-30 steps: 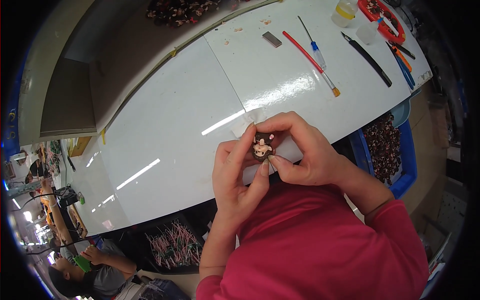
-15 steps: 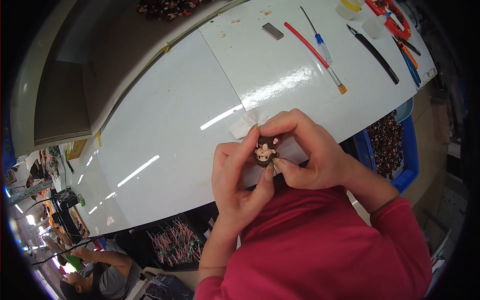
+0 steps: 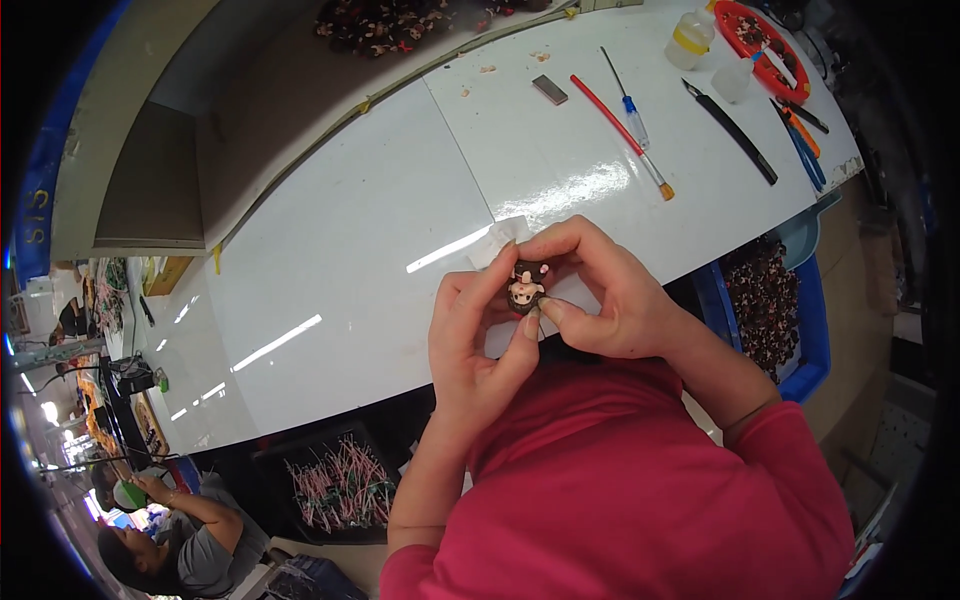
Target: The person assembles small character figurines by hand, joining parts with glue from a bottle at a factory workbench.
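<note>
Between my fingertips is a small doll figurine [image 3: 526, 291] with dark brown hair, a pale face and a pink spot near the top. Its face is turned up, and its head points toward my body. My left hand [image 3: 478, 335] grips it from the left, with the thumb at its lower edge. From the other side my right hand [image 3: 605, 300] pinches it, the thumb low and the index finger curled over the far end. Fingers cover parts of its sides. A crumpled white tissue [image 3: 497, 240] lies on the white table just beyond my left fingertips.
Across the table lie a grey block [image 3: 549, 89], a red-handled brush [image 3: 625, 135], a blue screwdriver [image 3: 634, 118], a black-handled knife [image 3: 735, 133] and pliers [image 3: 802, 150]. Bottles and a red tray [image 3: 727, 12] stand far right. A blue bin [image 3: 818, 335] holds small brown parts. Left, a co-worker [image 3: 190, 535] sits.
My view has shifted slightly, so the bench and shelf sit differently in the picture. Both hands keep hold of the figurine, which appears slightly tilted compared with before.
</note>
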`<move>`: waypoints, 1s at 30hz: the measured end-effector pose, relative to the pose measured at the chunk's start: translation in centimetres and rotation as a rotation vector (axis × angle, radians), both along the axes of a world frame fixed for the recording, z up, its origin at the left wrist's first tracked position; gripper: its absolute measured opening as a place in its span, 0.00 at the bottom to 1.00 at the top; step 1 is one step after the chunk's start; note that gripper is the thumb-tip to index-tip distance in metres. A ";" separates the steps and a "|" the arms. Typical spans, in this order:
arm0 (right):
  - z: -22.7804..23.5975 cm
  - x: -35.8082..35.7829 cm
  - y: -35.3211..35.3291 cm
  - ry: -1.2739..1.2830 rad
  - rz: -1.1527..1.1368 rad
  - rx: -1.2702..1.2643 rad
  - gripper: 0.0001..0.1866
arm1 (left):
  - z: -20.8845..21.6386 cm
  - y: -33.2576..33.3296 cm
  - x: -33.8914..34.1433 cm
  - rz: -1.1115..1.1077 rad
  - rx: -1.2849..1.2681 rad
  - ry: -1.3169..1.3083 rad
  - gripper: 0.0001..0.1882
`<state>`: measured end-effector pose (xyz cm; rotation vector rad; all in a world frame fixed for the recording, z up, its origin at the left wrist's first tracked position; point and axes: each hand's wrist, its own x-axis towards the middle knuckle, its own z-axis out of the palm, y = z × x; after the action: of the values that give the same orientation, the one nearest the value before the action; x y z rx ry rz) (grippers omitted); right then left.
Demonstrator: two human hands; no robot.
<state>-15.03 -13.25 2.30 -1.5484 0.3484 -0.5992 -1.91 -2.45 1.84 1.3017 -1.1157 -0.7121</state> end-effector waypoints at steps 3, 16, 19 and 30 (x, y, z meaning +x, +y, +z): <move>-0.1 0.0 0.0 -0.009 -0.001 0.006 0.23 | -0.1 0.2 0.1 0.009 0.013 0.018 0.30; -0.6 0.5 -0.2 -0.047 0.027 0.001 0.22 | -0.5 0.4 1.1 -0.050 0.005 -0.100 0.29; -0.5 0.5 -0.1 -0.044 0.035 0.001 0.22 | -0.6 0.4 1.1 -0.057 0.003 -0.092 0.30; -0.1 0.6 0.1 -0.011 0.031 0.049 0.22 | -0.8 0.2 1.0 0.002 -0.038 -0.004 0.31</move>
<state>-14.46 -13.15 2.16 -1.5003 0.3286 -0.5706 -0.92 -2.24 1.06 1.2722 -1.1256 -0.6835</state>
